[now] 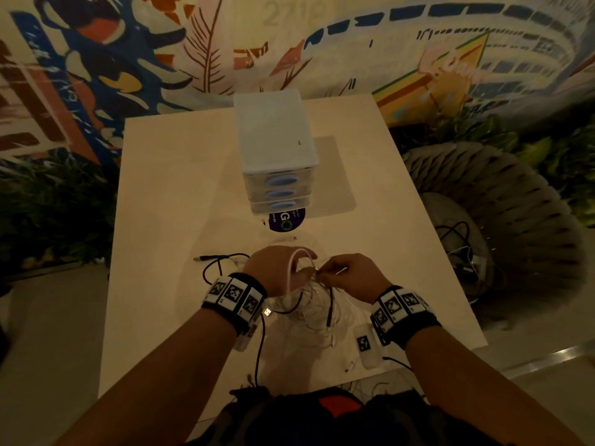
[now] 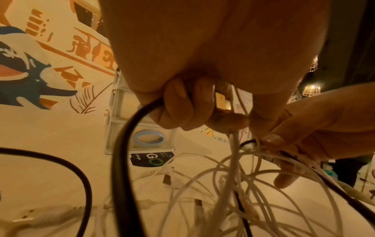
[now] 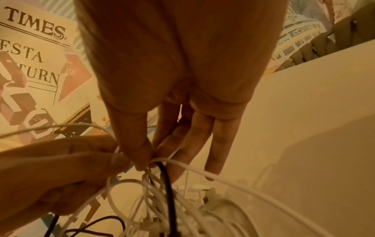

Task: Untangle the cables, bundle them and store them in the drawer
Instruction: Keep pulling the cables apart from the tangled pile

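Observation:
A tangle of white and black cables (image 1: 314,304) lies on the pale table (image 1: 180,194) in front of me. My left hand (image 1: 277,268) is lifted over it, fingers curled round a black cable (image 2: 125,144) and a gold plug (image 2: 222,102), with a pinkish-white cable (image 1: 294,268) looped over it. My right hand (image 1: 349,275) pinches white strands (image 3: 154,160) between thumb and forefinger right beside the left hand; its other fingers (image 3: 215,144) stay straight. The white drawer unit (image 1: 277,149) with blue oval handles stands behind, all drawers closed.
A dark round sticker (image 1: 283,222) lies just in front of the drawer unit. A black cable end (image 1: 206,259) trails left on the table. A woven chair (image 1: 502,226) with more cables on its seat stands at the right.

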{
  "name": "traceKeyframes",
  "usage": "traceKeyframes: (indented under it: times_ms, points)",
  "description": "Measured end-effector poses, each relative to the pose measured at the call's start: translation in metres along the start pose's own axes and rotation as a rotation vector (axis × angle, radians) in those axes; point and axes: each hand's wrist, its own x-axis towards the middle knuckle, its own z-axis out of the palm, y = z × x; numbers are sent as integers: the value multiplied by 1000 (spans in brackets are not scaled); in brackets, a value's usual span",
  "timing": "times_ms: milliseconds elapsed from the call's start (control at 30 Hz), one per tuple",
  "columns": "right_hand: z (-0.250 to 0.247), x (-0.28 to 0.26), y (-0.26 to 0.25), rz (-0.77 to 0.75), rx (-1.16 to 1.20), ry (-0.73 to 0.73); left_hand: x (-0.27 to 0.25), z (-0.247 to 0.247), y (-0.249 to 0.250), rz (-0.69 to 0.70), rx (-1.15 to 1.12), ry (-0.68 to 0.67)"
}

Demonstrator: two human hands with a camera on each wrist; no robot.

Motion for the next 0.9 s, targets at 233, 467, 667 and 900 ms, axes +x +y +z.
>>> traceKeyframes:
  times_ms: [233,467,667,900]
  points:
    - [-7,-6,1,-4,93,1,8,11,2,-36,68,-62]
    - [-12,-16,9,60,22,153,5,7,-3,-87,198,-44]
    - [-34,-24,18,38,-133,195,3,6,-15,-121,181,-10]
    - [-66,-40,40,56,-163,390,-1,4,-23,-152,243,-30]
